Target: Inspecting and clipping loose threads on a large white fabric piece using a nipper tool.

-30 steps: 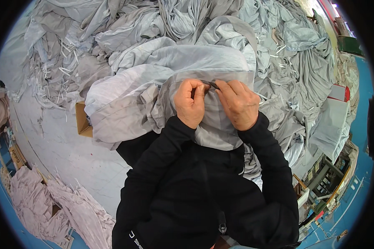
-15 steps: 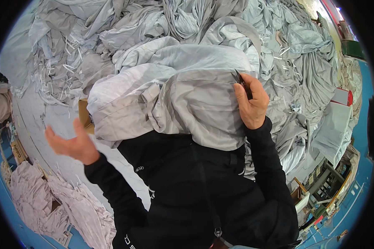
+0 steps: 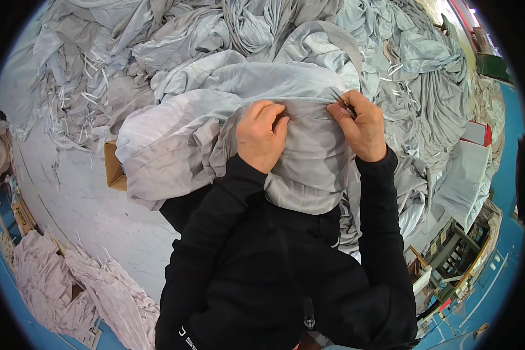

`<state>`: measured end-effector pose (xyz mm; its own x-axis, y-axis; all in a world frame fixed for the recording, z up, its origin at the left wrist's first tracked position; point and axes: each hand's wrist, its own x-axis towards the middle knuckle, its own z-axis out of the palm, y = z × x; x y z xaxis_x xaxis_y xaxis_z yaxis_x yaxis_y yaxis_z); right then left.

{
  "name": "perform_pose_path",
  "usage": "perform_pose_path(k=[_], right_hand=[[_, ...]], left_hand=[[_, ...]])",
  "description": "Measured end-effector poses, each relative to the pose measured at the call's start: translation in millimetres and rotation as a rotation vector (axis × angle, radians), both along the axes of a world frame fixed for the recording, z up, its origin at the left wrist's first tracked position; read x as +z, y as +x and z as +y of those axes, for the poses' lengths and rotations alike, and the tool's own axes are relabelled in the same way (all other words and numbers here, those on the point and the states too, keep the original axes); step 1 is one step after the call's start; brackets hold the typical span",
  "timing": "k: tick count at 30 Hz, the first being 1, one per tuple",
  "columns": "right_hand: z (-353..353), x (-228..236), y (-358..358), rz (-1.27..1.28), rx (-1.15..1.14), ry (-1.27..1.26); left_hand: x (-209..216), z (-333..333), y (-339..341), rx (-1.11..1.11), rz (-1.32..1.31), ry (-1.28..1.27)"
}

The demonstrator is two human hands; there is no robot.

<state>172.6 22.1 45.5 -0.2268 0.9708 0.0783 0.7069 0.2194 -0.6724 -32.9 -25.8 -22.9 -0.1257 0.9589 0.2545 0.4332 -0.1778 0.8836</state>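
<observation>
The grey cloth [image 3: 309,154] lies bunched against a black jacket [image 3: 245,268], the fingers of the left hand [image 3: 261,137] curled at its upper fold; from here I cannot tell whether they grip. The fingers of the right hand [image 3: 364,125] clamp a dark pointed tool [image 3: 345,104], tip bared over the fabric; a slip could nick it. Heaped cloth [image 3: 414,99] on the table [image 3: 122,233] could snag

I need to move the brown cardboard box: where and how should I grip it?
Probably pinch the cardboard box by its left wall, coming from the left: that wall is exposed, while the pale grey cloth hides the box's right side.
</observation>
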Motion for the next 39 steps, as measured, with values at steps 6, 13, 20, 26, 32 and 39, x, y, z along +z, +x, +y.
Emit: perform_pose_path(k=[6, 13, 20, 26, 32, 39], right_hand=[[4.6, 2.7, 10.8, -0.071, 0.04, 0.106], [13.4, 0.0, 31.8, -0.113, -0.041, 0.155], [7.2, -12.3, 29.2, -0.083, -0.069, 0.095], [6.2, -15.6, 26.4, -0.073, -0.08, 0.092], [4.2, -16.6, 24.5, -0.075, -0.099, 0.104], [1.1, -9.8, 19.7, -0.09, -0.114, 0.099]], left_hand=[[-1.0, 4.5, 7.6, 0.026, -0.064, -0.011], [6.6, 14.0, 12.6, -0.004, -0.075, 0.06], [9.5, 17.7, 19.5, -0.012, 0.093, 0.243], [7.3, 18.5, 22.9, 0.006, 0.218, 0.289], [6.4, 17.7, 20.3, 0.031, 0.178, 0.238], [4.4, 12.4, 12.5, 0.023, -0.127, 0.1]])
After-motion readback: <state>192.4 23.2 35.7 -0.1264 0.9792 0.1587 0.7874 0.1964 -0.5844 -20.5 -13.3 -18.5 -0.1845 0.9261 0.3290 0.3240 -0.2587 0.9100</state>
